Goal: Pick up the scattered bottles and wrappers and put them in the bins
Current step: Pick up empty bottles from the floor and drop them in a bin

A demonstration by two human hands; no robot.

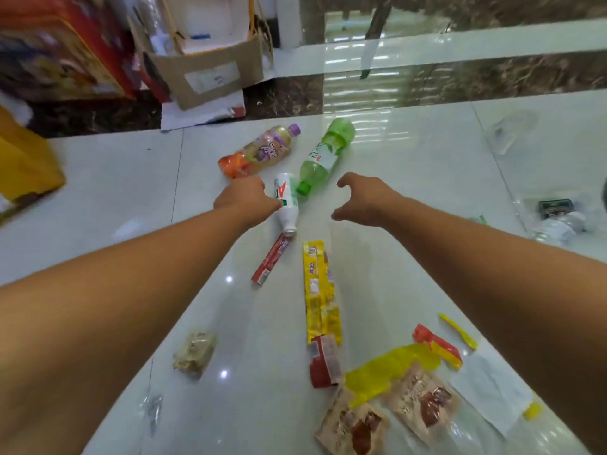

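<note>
My left hand [244, 195] grips a small white bottle [287, 205] with a green and red label, lying on the glossy white floor. My right hand [363, 200] hovers with spread, curved fingers just right of a green bottle [323, 157], holding nothing. A purple-capped bottle [262, 151] with an orange base lies beyond my left hand. Nearer me lie wrappers: a red one [270, 259], a long yellow one [320, 290], a dark red one [323, 361], a tan one [195, 353] and two brown snack packs [422, 397].
A cardboard box [210, 68] and red cartons [62, 47] stand at the back left on a dark marble strip. A yellow container [23, 162] sits at the left edge. Clear plastic and a clear bottle [558, 224] lie to the right. White paper [492, 389] lies near my right arm.
</note>
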